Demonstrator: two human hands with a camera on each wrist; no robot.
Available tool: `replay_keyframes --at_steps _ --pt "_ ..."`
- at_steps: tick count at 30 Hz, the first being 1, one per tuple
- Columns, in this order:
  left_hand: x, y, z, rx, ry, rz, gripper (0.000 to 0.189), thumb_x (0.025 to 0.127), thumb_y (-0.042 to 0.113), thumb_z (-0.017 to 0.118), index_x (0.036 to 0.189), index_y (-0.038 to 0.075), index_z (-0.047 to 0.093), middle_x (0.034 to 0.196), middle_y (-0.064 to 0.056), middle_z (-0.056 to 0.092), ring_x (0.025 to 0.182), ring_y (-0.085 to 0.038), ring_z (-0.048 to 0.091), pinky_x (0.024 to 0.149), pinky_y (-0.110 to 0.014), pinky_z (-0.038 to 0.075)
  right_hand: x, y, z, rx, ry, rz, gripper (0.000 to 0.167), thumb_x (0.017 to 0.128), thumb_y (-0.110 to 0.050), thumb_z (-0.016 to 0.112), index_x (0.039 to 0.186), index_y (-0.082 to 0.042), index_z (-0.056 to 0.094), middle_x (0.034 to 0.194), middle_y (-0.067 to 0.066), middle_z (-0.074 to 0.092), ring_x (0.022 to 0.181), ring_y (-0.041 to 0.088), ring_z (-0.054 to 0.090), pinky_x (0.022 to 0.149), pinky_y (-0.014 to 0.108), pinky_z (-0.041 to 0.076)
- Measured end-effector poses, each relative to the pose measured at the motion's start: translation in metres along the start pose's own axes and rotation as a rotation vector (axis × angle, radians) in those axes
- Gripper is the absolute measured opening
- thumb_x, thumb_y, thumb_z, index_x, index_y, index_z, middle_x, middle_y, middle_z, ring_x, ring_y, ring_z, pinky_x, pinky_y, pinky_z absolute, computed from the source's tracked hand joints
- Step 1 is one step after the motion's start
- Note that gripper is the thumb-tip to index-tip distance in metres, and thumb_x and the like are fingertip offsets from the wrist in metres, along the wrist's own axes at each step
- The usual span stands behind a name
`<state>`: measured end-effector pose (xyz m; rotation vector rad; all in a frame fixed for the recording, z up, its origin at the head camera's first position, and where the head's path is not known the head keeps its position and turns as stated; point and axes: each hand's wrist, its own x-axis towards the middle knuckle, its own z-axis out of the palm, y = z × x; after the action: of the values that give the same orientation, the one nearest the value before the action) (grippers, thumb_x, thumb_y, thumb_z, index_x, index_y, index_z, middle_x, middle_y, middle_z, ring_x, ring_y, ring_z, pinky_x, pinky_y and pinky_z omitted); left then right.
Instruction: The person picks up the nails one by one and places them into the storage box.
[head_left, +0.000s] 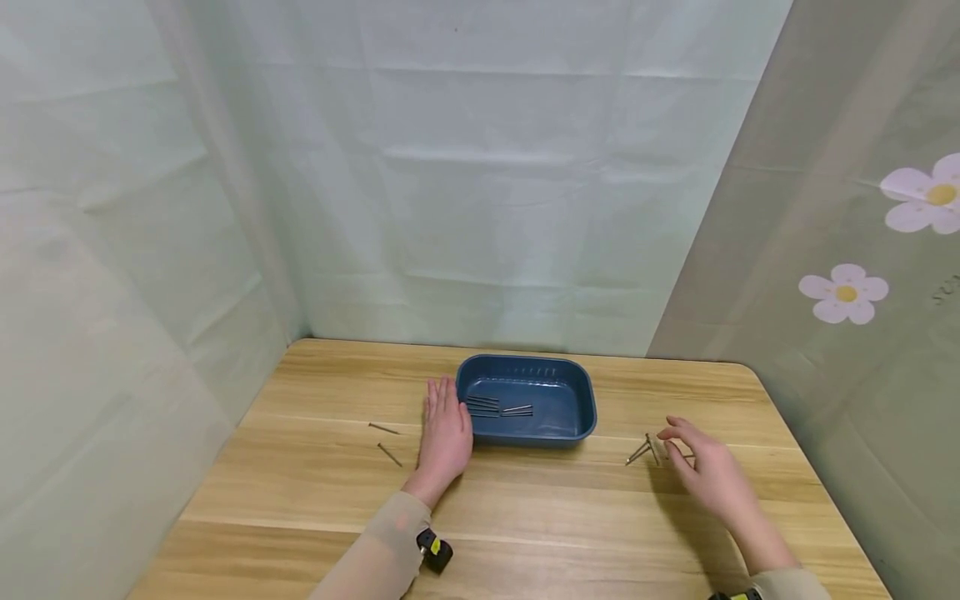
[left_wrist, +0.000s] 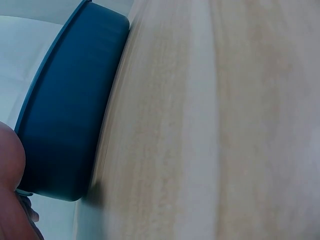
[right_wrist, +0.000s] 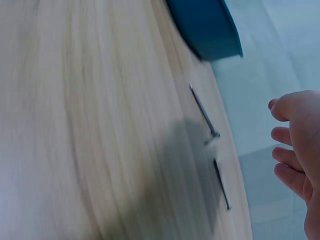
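Observation:
My left hand [head_left: 447, 433] rests with straight fingers along the left side of a blue rectangular tray [head_left: 555, 421]. Inside, several dark nails [head_left: 483, 407] lie in a group near the left end. On the right part of the table, my right hand [head_left: 708, 467] hovers with its fingers loosely bent and nothing between them. Just left of its fingertips are a few loose nails [head_left: 640, 451], some overlapping. The right wrist view shows one nail [right_wrist: 202, 111] and another nail [right_wrist: 221, 185] apart from the fingers on the wood.
Two more nails, an upper nail [head_left: 384, 428] and a lower nail [head_left: 389, 454], lie left of my left hand. The wooden table [head_left: 540, 517] ends at pale curtains [head_left: 480, 208] behind and at both sides.

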<state>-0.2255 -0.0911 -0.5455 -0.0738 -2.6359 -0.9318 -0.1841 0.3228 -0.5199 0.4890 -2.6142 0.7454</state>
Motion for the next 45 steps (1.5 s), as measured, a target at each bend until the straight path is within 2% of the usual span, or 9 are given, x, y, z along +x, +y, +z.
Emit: replay_keyframes --at_steps 2,8,11,16,23,30,37,45 --pt "0.0 0.0 0.0 0.0 0.0 0.003 0.052 0.112 0.008 0.047 0.154 -0.02 0.037 0.164 -0.037 0.034 0.158 -0.054 0.018 0.126 -0.065 0.021 -0.003 0.006 -0.004 -0.008 -0.027 0.032 0.012 0.099 0.0 0.073 0.109 -0.007 0.076 0.14 0.03 0.065 0.129 0.055 0.06 0.098 0.07 0.05" --pt "0.0 -0.002 0.001 -0.003 -0.003 0.0 0.052 0.112 0.008 0.047 0.155 -0.02 0.036 0.165 -0.036 0.033 0.158 -0.053 0.018 0.126 -0.065 0.02 -0.01 0.029 -0.012 -0.008 -0.179 0.174 0.011 0.105 -0.012 0.068 0.112 -0.006 0.074 0.148 0.037 0.055 0.141 0.061 0.044 0.107 0.076 0.039" --pt "0.0 -0.004 0.002 0.0 -0.003 -0.004 0.053 0.112 0.008 0.047 0.155 -0.02 0.036 0.165 -0.036 0.032 0.159 -0.053 0.017 0.126 -0.064 0.02 -0.013 0.038 -0.013 -0.027 -0.238 0.2 0.011 0.105 -0.014 0.07 0.112 -0.007 0.074 0.147 0.04 0.053 0.141 0.065 0.04 0.107 0.079 0.037" --pt "0.001 -0.006 0.003 0.005 0.011 0.009 0.052 0.111 0.007 0.047 0.154 -0.021 0.037 0.163 -0.037 0.035 0.157 -0.054 0.02 0.125 -0.066 0.022 -0.014 0.048 -0.014 -0.088 -0.296 0.166 0.009 0.102 -0.015 0.074 0.11 -0.012 0.075 0.147 0.042 0.051 0.139 0.068 0.038 0.105 0.08 0.037" --pt "0.001 -0.006 0.001 0.01 0.015 0.001 0.053 0.111 0.009 0.047 0.154 -0.02 0.037 0.163 -0.037 0.036 0.158 -0.053 0.02 0.125 -0.065 0.021 -0.009 0.052 -0.013 -0.147 -0.314 0.12 0.015 0.101 -0.02 0.075 0.114 -0.013 0.076 0.149 0.04 0.051 0.14 0.066 0.038 0.102 0.079 0.041" --pt "0.002 -0.006 0.001 0.013 0.017 0.006 0.052 0.111 0.008 0.047 0.154 -0.02 0.038 0.163 -0.037 0.036 0.157 -0.054 0.019 0.126 -0.065 0.021 0.0 0.054 -0.011 -0.202 -0.318 0.098 0.005 0.097 -0.015 0.079 0.1 -0.018 0.075 0.147 0.039 0.053 0.139 0.065 0.041 0.1 0.079 0.042" --pt "0.0 -0.002 0.002 0.008 0.02 0.018 0.052 0.111 0.007 0.048 0.153 -0.021 0.038 0.162 -0.038 0.037 0.157 -0.055 0.021 0.125 -0.066 0.021 0.003 0.053 -0.011 -0.225 -0.337 0.126 0.015 0.096 -0.009 0.079 0.089 -0.02 0.072 0.142 0.036 0.059 0.14 0.066 0.04 0.1 0.078 0.044" --pt "-0.001 -0.002 0.002 0.012 0.021 0.011 0.051 0.111 0.007 0.049 0.153 -0.02 0.039 0.162 -0.037 0.038 0.157 -0.054 0.021 0.125 -0.066 0.022 0.01 0.049 -0.011 -0.287 -0.359 0.089 0.019 0.092 -0.006 0.082 0.085 -0.018 0.069 0.133 0.028 0.064 0.137 0.066 0.043 0.094 0.074 0.05"
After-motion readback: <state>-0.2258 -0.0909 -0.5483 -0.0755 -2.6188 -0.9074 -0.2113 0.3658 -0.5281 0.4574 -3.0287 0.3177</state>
